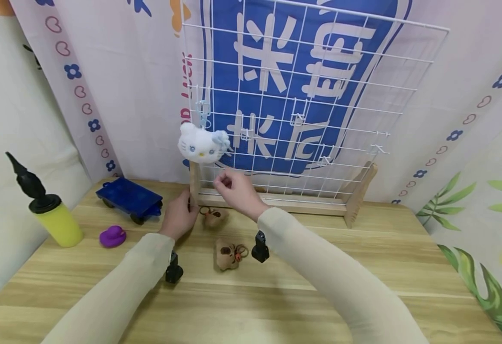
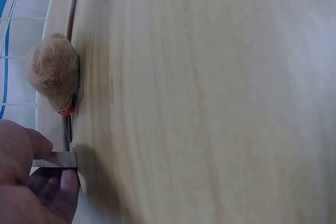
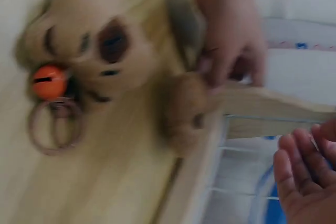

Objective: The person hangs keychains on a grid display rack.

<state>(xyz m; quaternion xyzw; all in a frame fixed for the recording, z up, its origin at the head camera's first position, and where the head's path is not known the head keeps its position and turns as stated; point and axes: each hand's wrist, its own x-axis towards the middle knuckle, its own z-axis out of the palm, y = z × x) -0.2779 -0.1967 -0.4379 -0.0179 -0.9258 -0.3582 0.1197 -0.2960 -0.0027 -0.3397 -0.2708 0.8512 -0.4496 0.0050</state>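
My left hand (image 1: 180, 215) grips the wooden upright (image 1: 194, 185) at the left end of a white wire grid rack; in the left wrist view, thumb and fingers lie on opposite sides of it. In front of the grid, my right hand (image 1: 239, 190) is raised with loosely curled fingers and nothing in them. Just above it hangs a white plush cat-head keychain (image 1: 201, 145) from a light blue hook. A brown plush keychain (image 1: 214, 218) lies against the rack's base. Closer to me rests a second brown plush keychain (image 1: 225, 255), with an orange bell (image 3: 50, 82) and a ring.
Several small hooks, one a clear hook (image 1: 297, 119), sit on the grid. On the table's left are a blue toy cart (image 1: 129, 197), a purple rubber duck (image 1: 113, 236) and a yellow hand pump (image 1: 60, 224). A printed curtain (image 1: 147, 95) hangs behind the rack.
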